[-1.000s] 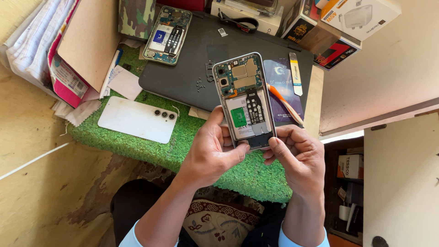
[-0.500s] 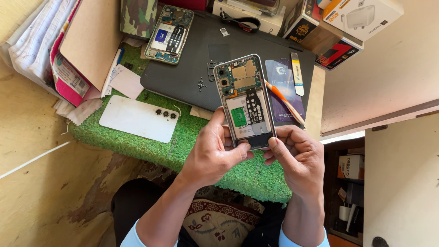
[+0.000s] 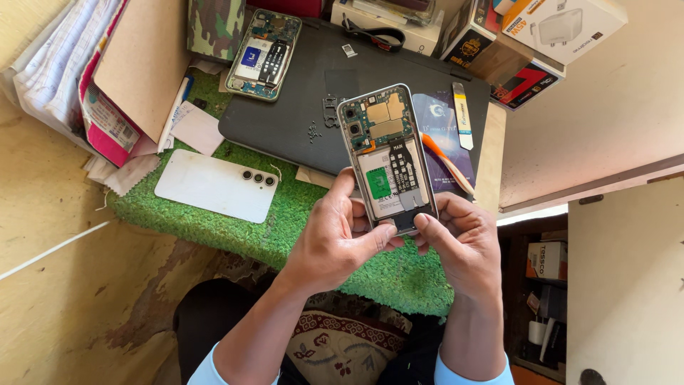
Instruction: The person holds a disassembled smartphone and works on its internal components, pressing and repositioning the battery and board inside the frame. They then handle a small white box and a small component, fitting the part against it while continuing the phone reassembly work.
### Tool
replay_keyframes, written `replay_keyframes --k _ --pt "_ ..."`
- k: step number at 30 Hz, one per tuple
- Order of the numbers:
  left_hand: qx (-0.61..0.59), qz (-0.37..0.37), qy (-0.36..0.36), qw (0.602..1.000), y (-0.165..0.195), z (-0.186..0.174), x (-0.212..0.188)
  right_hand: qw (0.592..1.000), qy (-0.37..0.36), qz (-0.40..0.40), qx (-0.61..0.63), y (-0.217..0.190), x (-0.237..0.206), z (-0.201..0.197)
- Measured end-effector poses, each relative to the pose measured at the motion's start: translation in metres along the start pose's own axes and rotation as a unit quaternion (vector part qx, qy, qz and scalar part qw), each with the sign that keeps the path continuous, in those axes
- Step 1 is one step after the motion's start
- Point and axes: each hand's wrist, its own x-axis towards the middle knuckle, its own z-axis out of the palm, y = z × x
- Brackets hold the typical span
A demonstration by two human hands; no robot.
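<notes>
An opened phone (image 3: 385, 157) with its back cover off shows a circuit board, cameras and a white battery with a green label. Both hands hold it by its lower end, above a green turf mat (image 3: 285, 214). My left hand (image 3: 335, 239) grips its lower left side, thumb along the edge. My right hand (image 3: 459, 246) grips the lower right corner, with the thumb tip pressing on the bottom part of the phone.
A white phone back cover (image 3: 217, 185) lies on the turf at left. A second opened phone (image 3: 263, 53) rests on a dark mat (image 3: 299, 117) with tiny screws (image 3: 312, 130). An orange-tipped tool (image 3: 445, 160), a pry tool (image 3: 462, 114), boxes (image 3: 556, 25) and papers (image 3: 64, 64) surround them.
Nothing notable has moved; both hands keep holding the opened phone in about the same place, with slight finger shifts at its bottom end.
</notes>
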Motion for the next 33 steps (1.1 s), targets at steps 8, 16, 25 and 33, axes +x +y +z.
replay_keyframes --k 8,16,25,33 --pt "-0.014 0.018 0.003 1.0 -0.004 0.0 -0.002 0.997 -0.016 0.018 0.073 0.002 -0.002 -0.009" --pt "-0.02 0.012 0.057 0.998 -0.004 -0.003 -0.003 0.99 -0.089 0.031 0.105 -0.003 0.003 -0.005" --pt "0.006 0.041 0.04 0.998 -0.001 0.001 -0.008 0.992 -0.074 0.008 0.106 0.01 0.0 -0.011" --pt "-0.059 0.005 0.053 0.997 -0.001 -0.002 -0.006 0.974 -0.128 0.048 0.179 -0.003 0.003 -0.013"
